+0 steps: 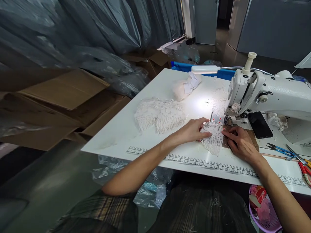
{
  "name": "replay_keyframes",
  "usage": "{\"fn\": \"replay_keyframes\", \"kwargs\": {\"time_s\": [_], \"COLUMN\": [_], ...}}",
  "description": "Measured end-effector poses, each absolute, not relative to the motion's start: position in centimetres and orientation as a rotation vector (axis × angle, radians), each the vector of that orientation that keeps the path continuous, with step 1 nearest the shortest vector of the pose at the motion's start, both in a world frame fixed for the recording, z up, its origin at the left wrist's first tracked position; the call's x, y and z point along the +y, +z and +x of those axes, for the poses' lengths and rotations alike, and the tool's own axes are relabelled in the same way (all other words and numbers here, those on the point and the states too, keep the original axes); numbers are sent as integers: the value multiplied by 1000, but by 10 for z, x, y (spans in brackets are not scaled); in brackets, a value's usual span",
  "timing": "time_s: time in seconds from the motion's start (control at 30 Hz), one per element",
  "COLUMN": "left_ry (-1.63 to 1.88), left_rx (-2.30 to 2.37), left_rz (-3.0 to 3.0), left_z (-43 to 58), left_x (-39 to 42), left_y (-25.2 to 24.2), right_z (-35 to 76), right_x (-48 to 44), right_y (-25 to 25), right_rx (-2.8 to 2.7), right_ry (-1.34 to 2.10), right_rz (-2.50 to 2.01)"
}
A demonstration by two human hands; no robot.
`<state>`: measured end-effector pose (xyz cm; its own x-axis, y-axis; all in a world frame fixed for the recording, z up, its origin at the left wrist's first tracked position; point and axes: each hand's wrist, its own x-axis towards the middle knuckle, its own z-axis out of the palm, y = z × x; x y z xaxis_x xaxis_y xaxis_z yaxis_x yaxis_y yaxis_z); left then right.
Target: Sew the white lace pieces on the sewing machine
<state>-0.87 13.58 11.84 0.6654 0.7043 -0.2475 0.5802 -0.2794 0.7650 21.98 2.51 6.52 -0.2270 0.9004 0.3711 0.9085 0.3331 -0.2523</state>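
Note:
A white lace piece with a fringed lower edge [213,138] lies on the table in front of the sewing machine's needle area. My left hand [191,130] grips its left side, thumb on top of the lace and forefinger further back, other fingers partly hidden. On the other side, my right hand [241,144] rests with fingers apart, a fingertip touching the lace's right edge beside the needle. The white sewing machine [274,94] stands just behind both hands. More lace [218,94] stretches behind the presser foot.
Fringed lace pieces [159,115] and a pale bundle [186,86] lie left on the table. A black phone [260,124], blue thread snips [279,149] and scissors [297,155] are at right. A lamp [205,69] hangs behind. Cardboard boxes [65,87] stand left; a purple basket [269,223] below.

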Motion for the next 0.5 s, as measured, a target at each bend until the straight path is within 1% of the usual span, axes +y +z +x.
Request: {"fn": "replay_keyframes", "kwargs": {"time_s": [0.3,0.5], "left_ry": [198,172], "left_rx": [987,1026], "left_rz": [1952,2015], "left_z": [-12,-11], "left_x": [141,141], "left_y": [109,112], "right_z": [221,221], "right_x": [24,23], "right_y": [71,71], "right_rx": [-2016,-2123], "right_ry": [169,113], "right_rz": [-1611,-1615]}}
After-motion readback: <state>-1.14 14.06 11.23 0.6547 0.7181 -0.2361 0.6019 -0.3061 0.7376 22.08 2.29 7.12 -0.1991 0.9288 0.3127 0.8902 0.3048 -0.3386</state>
